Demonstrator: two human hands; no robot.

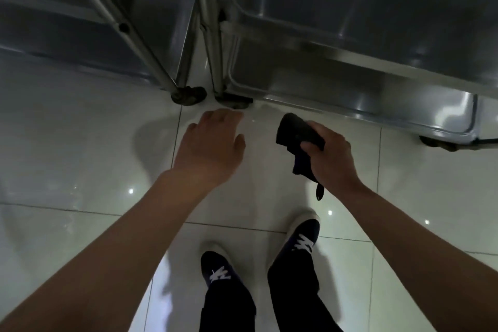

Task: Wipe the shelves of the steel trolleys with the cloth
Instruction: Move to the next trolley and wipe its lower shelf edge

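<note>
Head view: right hand gripping bunched dark cloth just short of right trolley, left hand spread empty near casters; likely snagging dangling cloth tail on shelf rim, or nudging unlocked trolleys away.

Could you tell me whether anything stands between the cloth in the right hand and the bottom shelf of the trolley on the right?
Nothing visible does. The right hand grips the dark cloth just short of the right trolley's bottom shelf, with only bare floor tile showing between them. The left hand hovers open, off to the side.
</note>
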